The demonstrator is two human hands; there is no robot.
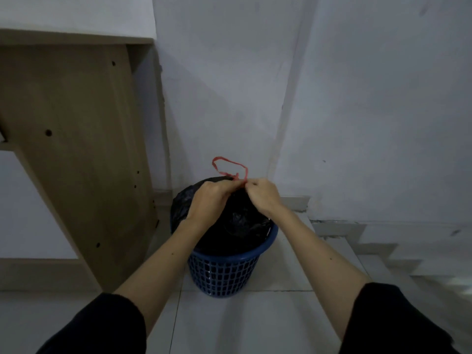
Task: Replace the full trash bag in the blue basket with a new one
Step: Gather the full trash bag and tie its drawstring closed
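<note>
The left hand is curled at the gathered neck of the black trash bag, its fingertips pinching the red drawstring; the right hand meets it just beside, fingers closed in a pinch on the same red tie, so both hands grip the string at one spot over the bag's mouth; a loop of the string stands up free behind the knuckles. The bag sits in the blue basket, bulging above the rim and spilling over the far left edge; the basket stands on the pale tiled floor, near a wall corner, with a wooden panel to the left and steps to the right.

The film looks thin, soft and slick, so it likely deforms rather than holding shape; squeezing its sides would probably slip or tear it; the cinched neck or the tied drawstring seems the sound place to lift from. A bag this full may be fairly heavy, and may drag the light lattice basket up with it; one hand steadying the rim would probably help.
</note>
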